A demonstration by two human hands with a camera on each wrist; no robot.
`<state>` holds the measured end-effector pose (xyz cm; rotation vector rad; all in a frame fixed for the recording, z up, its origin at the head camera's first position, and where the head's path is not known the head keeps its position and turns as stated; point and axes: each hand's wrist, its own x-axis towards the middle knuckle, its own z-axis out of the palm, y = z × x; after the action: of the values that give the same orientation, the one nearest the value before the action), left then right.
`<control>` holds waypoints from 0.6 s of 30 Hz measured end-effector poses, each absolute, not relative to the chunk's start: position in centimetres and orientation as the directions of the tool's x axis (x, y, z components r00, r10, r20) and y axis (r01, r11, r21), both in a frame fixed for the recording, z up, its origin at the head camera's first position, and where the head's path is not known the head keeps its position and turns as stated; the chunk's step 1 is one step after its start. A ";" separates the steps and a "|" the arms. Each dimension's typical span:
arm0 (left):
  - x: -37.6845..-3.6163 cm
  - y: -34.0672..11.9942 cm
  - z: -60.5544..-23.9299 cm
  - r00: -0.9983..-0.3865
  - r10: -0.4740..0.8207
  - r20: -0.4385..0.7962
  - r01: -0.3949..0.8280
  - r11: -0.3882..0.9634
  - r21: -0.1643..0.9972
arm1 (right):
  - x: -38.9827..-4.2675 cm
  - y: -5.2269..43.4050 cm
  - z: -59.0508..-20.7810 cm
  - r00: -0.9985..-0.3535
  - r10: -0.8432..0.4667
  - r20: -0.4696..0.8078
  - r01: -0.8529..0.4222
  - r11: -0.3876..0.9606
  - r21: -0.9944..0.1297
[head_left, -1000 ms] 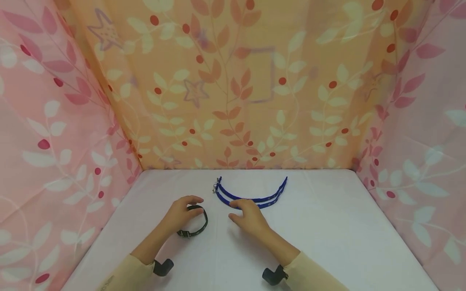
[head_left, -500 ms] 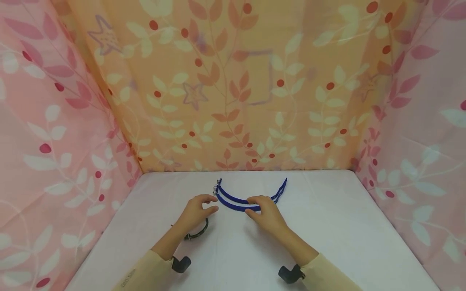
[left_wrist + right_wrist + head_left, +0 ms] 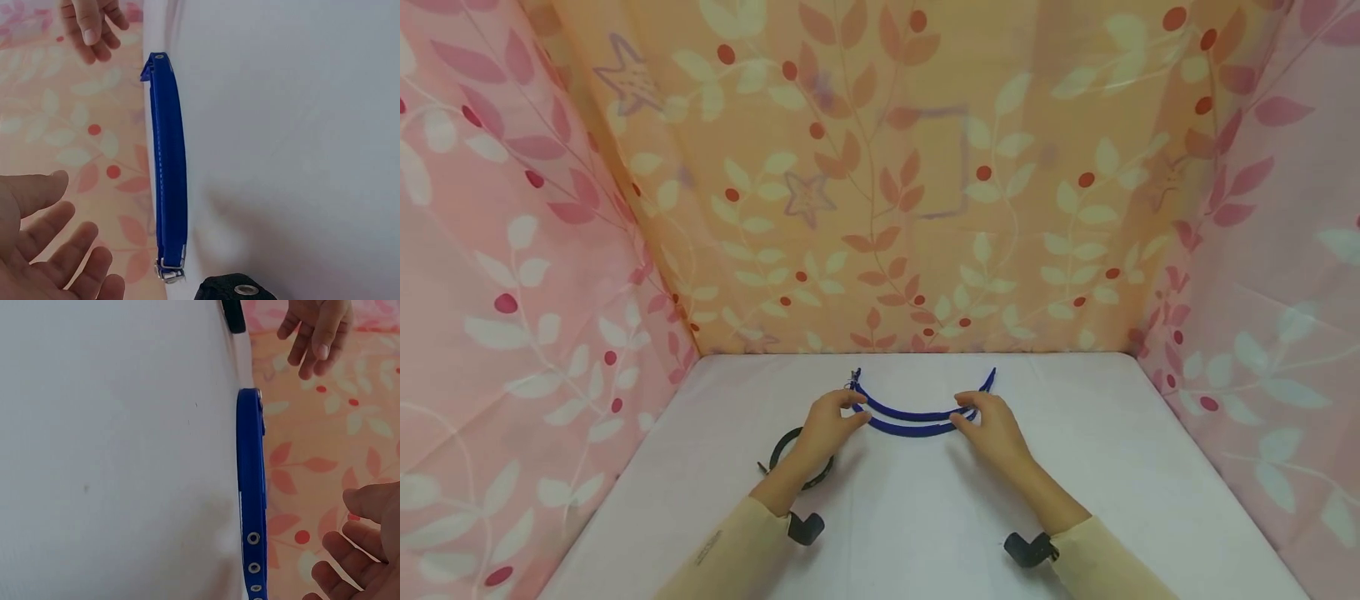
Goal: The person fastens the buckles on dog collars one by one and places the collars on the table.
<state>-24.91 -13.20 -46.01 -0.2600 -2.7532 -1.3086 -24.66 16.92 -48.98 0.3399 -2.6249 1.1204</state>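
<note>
I see my left hand (image 3: 829,421) at the buckle end of the curved blue eyelet-studded strap (image 3: 917,413) and my right hand (image 3: 992,425) at its other end, fingers spread loosely and not yet gripping in the wrist views. The strap lies at twelve o'clock on the white cloth-covered table (image 3: 1112,467), near the floral curtain backdrop (image 3: 910,183). A black buckled collar (image 3: 786,446) sits at seven o'clock of the left hand, partly under its wrist.

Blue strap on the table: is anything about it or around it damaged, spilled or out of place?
Nothing stands out. The blue strap lies in an even curve on the white table, buckle at its left end, eyelets at the right, with no visible damage. The left hand and right hand are at its two ends. A black strap lies coiled beside the left hand.
</note>
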 end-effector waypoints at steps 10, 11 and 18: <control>-28.2 -14.0 -46.8 -0.984 0.049 0.173 0.162 0.660 0.733 | -27.1 20.3 -49.4 -0.941 0.007 0.338 -0.251 0.656 -0.712; -28.5 -14.1 -46.9 -0.984 0.043 0.174 0.158 0.664 0.731 | -27.4 20.6 -49.5 -0.944 0.016 0.330 -0.240 0.655 -0.717; -30.2 -14.8 -47.7 -0.985 0.010 0.171 0.132 0.684 0.717 | -28.9 22.4 -50.1 -0.957 0.059 0.283 -0.177 0.654 -0.736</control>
<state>-30.19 -14.81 -47.65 -0.1163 -2.7406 -1.1848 -28.94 22.39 -50.07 0.0949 -2.5911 1.1964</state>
